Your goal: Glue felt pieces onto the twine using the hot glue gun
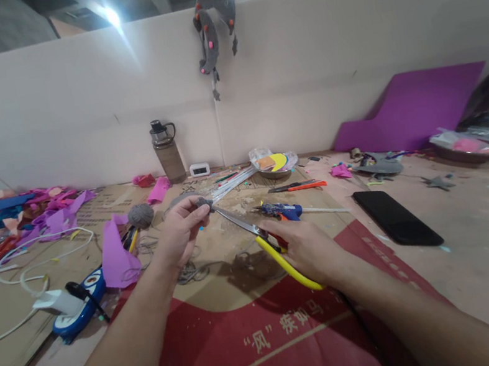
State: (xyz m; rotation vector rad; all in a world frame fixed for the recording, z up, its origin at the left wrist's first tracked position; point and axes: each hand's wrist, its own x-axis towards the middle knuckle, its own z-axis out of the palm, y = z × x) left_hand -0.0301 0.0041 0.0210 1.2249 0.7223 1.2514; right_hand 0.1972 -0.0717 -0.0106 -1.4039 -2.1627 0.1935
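Between the fingertips of my left hand (188, 224) is a small dark grey piece (204, 203), perhaps felt; its exact shape is too small to make out. My right hand (305, 245) grips yellow-handled scissors (281, 258), whose blades point left and reach the grey piece. Whether the blade tips touch it or are cutting it I cannot tell. Loose grey yarn (191, 272) lies on the cardboard below my left hand, and a grey yarn ball (140, 215) sits to its left. Just beyond my right hand lies a blue glue gun (283, 210) with a glue stick in it.
A black phone (397, 218) lies right; an orange utility knife (298, 186) lies behind the glue gun. At the back stand a water bottle (167, 152) and a bowl (276, 171). A blue power strip (79, 306) with cables and felt scraps (55, 219) occupy the left.
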